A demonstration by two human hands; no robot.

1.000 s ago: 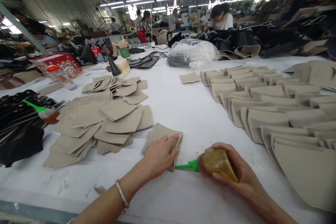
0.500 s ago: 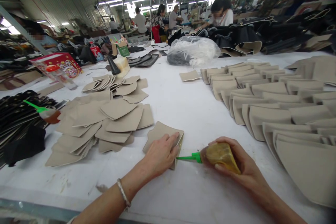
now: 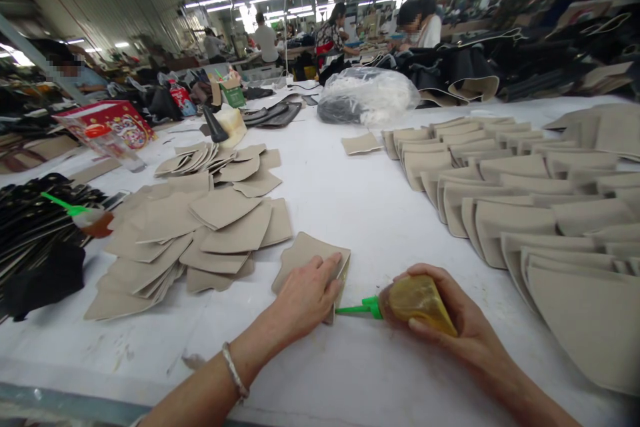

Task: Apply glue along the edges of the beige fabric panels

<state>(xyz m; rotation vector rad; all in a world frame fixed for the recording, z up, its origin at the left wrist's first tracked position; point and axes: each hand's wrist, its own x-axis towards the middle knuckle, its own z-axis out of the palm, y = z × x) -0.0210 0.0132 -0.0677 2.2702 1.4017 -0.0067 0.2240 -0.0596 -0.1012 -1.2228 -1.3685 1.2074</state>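
A white tabletop [image 3: 350, 213] carries a loose heap of flat beige cut pieces [image 3: 210, 227] on the left and neat overlapping rows of larger beige pieces [image 3: 500, 193] on the right. At the far left a small green-nozzled bottle [image 3: 85, 215] rests on a pile of black strips [image 3: 30, 227], near a red printed box [image 3: 113, 120]. A clear plastic bag of dark and white material [image 3: 367, 97] sits farther back, with people [image 3: 431, 32] working beyond.

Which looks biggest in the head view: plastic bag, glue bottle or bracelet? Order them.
1. Plastic bag and glue bottle look about alike; the bottle is nearer, so no ranking.
2. Then the bracelet, clearly smallest.
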